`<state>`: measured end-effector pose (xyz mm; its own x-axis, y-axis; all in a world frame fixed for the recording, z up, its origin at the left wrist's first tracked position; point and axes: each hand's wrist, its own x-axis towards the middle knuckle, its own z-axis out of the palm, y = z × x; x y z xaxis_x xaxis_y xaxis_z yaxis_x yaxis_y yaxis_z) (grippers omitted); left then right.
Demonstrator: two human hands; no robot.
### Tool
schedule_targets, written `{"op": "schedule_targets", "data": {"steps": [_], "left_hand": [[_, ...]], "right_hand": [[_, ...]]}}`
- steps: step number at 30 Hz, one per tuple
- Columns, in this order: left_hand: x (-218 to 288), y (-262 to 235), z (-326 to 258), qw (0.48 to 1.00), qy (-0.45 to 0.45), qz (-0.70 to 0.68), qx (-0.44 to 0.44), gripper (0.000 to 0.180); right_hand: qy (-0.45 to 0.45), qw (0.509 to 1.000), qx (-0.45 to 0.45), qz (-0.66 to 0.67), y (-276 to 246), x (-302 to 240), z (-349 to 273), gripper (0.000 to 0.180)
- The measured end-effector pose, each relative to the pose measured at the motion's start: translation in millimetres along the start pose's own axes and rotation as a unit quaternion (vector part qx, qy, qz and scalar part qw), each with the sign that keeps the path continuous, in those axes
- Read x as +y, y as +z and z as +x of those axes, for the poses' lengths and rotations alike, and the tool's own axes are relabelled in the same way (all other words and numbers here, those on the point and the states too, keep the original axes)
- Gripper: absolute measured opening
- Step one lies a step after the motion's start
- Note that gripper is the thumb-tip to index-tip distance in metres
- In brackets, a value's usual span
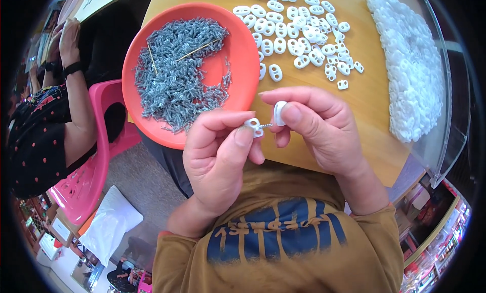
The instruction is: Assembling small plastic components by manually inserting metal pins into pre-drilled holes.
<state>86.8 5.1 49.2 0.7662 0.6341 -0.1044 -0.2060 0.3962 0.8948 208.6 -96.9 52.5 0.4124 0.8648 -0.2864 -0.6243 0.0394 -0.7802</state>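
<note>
My left hand (217, 156) pinches a small white two-hole plastic clip (252, 126) with a short grey screw (265, 125) sticking out of it toward the right. My right hand (316, 123) holds a second white plastic piece (279, 112) between thumb and forefinger, just right of the screw's tip. Both hands hover over the near edge of the wooden table (369, 115). An orange round tray (238, 60) heaped with several grey screws (174, 70) lies just beyond my left hand.
Several loose white clips (298, 29) lie scattered at the table's far middle. A big pile of white plastic pieces (412, 65) fills the right side. A person in a dark dotted top (40, 136) sits on a pink chair (96, 176) at left.
</note>
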Motion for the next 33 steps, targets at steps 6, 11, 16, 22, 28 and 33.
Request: {"op": "schedule_targets", "data": {"steps": [6, 11, 16, 22, 28, 33], "left_hand": [[1.5, 1.8, 0.1, 0.999, -0.035, -0.011, -0.01, 0.013], [0.8, 0.8, 0.3, 0.999, -0.036, -0.011, -0.017, 0.013], [-0.2, 1.9, -0.2, 0.999, -0.036, -0.001, -0.01, 0.013], [-1.5, 2.8, -1.2, 0.999, -0.035, 0.016, -0.012, 0.014], [-2.6, 4.7, -2.6, 0.999, -0.024, 0.037, -0.011, 0.014], [-2.3, 4.0, -3.8, 0.999, -0.031, 0.037, -0.002, 0.014]], "right_hand": [[-0.018, 1.0, -0.011, -0.008, 3.0, 2.2, -1.5, 0.023], [-0.03, 0.999, -0.01, -0.019, 3.0, 2.9, -2.0, 0.024], [-0.038, 0.998, -0.009, -0.041, 2.4, 1.6, -2.8, 0.023], [-0.157, 0.953, 0.006, -0.258, 0.9, -0.9, -1.1, 0.019], [-0.18, 0.937, 0.011, -0.299, 0.3, -1.6, -2.1, 0.02], [-0.147, 0.959, 0.04, -0.238, 3.2, 5.5, -4.8, 0.019]]}}
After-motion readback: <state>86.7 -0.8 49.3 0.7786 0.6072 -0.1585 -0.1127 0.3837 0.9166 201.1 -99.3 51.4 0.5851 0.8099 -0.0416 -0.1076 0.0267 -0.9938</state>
